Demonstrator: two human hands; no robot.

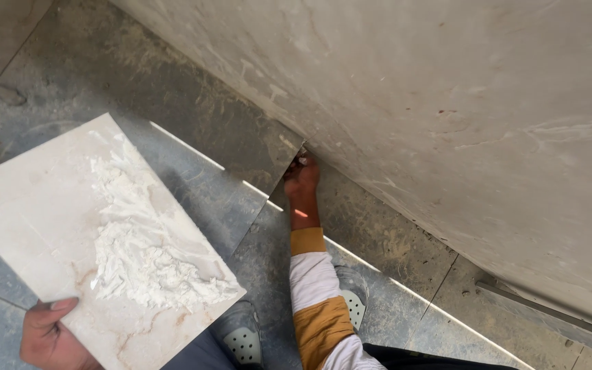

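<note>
While the left hand (pixel 49 336) grips a pale marble tile (pixel 70 226) heaped with white paste (pixel 145 253) at eight o'clock, the right hand (pixel 301 179) presses into the corner where wall (pixel 447 103) meets floor (pixel 173 103) at twelve o'clock, fingers clenched on something too hidden to identify.

Dusty grey tiled floor (pixel 173 103) beneath a pale marbled wall (pixel 460 89), a sunlit streak across it.
</note>
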